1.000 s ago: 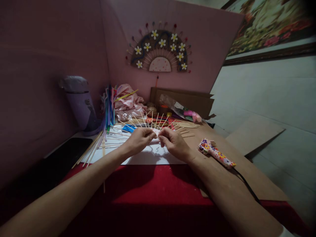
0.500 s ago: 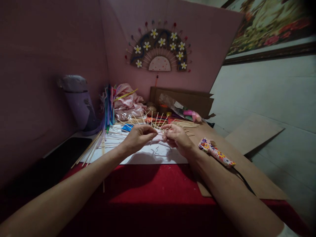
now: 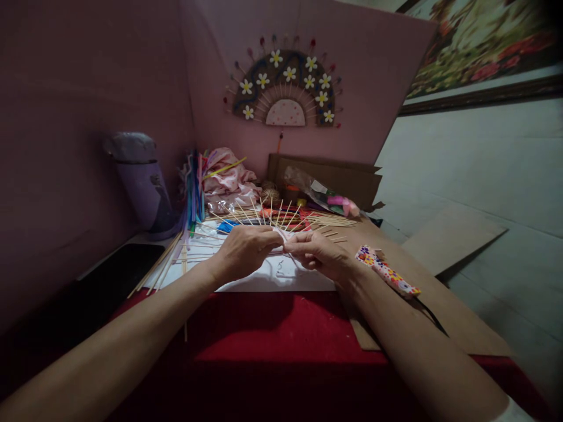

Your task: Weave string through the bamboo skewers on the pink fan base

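No legible text, brand, number or sign found. The white sheet (image 3: 281,275) on the counter carries faint dark pencil-like marks just below the hands, too small and dim to read. The clear packet (image 3: 316,193) at the back bears a small white label; its print cannot be made out.

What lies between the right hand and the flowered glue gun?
Nothing. In the head view, only bare brown cardboard shows in the short stretch between the right hand and the glue gun; they are close but apart.
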### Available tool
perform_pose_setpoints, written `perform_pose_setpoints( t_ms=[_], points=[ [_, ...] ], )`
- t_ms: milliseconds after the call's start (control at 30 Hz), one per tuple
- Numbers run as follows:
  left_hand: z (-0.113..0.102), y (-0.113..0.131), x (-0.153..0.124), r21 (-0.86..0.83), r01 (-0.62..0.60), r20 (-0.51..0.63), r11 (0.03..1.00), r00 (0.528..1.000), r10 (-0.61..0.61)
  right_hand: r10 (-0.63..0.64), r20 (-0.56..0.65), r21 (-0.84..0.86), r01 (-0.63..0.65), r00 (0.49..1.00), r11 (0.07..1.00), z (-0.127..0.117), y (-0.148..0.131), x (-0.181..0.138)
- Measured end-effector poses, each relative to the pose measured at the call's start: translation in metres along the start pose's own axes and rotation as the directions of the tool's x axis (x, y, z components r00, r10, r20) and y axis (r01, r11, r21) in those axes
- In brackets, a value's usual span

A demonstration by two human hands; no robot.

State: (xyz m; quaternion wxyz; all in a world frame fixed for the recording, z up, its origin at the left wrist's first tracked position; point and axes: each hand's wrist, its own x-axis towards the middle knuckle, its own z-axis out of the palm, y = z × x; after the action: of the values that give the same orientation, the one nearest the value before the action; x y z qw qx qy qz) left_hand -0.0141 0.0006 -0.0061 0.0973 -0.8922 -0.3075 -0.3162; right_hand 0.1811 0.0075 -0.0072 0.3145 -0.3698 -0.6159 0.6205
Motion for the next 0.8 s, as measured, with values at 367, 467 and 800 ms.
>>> perform_pose_setpoints(
  t_ms=[367, 467, 800],
  points=[
    [-0.0004, 0.0018, 0.0076, -0.288, 0.348, 0.213, 0.892, 0.932, -0.294, -0.127, -0.118, -0.150, 0.109, 0.985, 0.983, 0.0028, 0.0025, 0.0065],
    [0.0022, 0.0004, 0.0061, -0.316, 0.349, 0.192, 0.882, 0.934, -0.300, -0.126, -0.110, -0.146, 0.109, 0.986, 0.983, 0.0027, 0.0031, 0.0058],
    [0.0016, 0.0064, 0.0031, 0.008, 0.171, 0.080, 0.985, 0.982, -0.171, -0.068, 0.045, -0.113, 0.073, 0.997, 0.991, 0.0020, 0.0048, 0.0024]
  ],
)
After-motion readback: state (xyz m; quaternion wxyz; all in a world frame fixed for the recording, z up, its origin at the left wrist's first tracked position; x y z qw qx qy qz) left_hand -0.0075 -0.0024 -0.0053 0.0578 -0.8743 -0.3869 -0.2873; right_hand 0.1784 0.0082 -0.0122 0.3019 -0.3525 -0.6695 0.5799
